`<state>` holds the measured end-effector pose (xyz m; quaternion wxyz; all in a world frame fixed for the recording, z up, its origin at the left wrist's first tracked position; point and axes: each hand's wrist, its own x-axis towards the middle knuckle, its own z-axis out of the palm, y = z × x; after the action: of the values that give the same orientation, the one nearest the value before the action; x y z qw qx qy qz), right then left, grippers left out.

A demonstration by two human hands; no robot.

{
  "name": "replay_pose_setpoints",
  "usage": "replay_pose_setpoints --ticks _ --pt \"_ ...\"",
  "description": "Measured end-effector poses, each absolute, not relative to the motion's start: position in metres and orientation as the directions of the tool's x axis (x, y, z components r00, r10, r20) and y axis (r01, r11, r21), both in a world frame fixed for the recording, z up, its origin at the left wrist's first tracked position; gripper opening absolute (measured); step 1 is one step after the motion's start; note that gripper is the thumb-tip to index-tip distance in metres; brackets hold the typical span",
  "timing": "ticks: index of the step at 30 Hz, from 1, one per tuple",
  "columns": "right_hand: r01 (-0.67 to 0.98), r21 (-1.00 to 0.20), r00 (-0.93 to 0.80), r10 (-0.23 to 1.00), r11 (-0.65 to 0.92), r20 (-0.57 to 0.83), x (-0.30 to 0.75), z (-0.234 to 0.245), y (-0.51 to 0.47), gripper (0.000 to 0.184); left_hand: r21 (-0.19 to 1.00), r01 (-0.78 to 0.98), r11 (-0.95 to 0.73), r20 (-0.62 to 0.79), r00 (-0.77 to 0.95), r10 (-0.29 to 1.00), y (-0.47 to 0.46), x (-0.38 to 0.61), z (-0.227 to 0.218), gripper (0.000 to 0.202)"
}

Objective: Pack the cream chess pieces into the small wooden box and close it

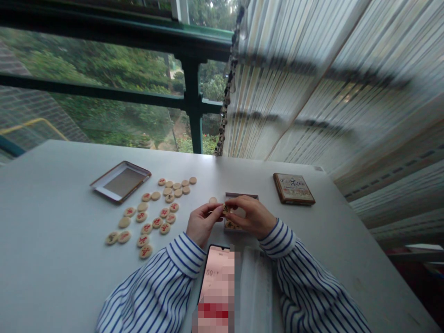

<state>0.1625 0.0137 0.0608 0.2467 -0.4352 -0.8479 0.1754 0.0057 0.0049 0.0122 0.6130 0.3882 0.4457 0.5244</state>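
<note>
Both my hands meet at the middle of a white table, over a small open box that holds round wooden game pieces. My left hand pinches a round wooden piece between thumb and fingers. My right hand is curled over the box and touches the same piece from the other side. Several more round wooden pieces, some with red characters, lie scattered to the left of my hands. Both sleeves are blue-and-white striped.
A shallow box lid lies upside down at the back left. A printed box lies at the back right. A phone rests near the table's front edge. A window railing and a striped blind stand behind the table.
</note>
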Motion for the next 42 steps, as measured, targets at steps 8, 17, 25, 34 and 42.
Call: replay_pose_setpoints --ticks 8,17,25,34,42 --pt "0.685 -0.467 -0.51 0.826 0.56 0.242 0.163 0.063 0.013 0.022 0.934 -0.317 0.164 -0.152 0.06 0.987 0.004 0.006 0.013 0.029" --pt "0.704 -0.415 -0.533 0.815 0.577 0.229 0.176 0.066 0.018 0.023 0.968 -0.227 0.104 -0.1 0.026 0.995 0.004 0.008 0.013 0.028" --pt "0.779 -0.319 -0.543 0.835 0.54 0.089 0.193 0.069 0.022 0.023 0.985 0.154 -0.071 0.071 0.004 0.997 0.002 0.004 0.0 0.022" --pt "0.853 -0.108 -0.521 0.842 0.51 -0.139 0.187 0.066 0.023 0.024 0.907 0.371 -0.202 0.177 0.099 0.979 0.0 0.004 0.003 0.021" --pt "0.85 -0.102 -0.527 0.836 0.518 -0.15 0.186 0.062 0.023 0.025 0.9 0.377 -0.219 0.178 0.139 0.974 0.001 0.003 -0.001 0.021"
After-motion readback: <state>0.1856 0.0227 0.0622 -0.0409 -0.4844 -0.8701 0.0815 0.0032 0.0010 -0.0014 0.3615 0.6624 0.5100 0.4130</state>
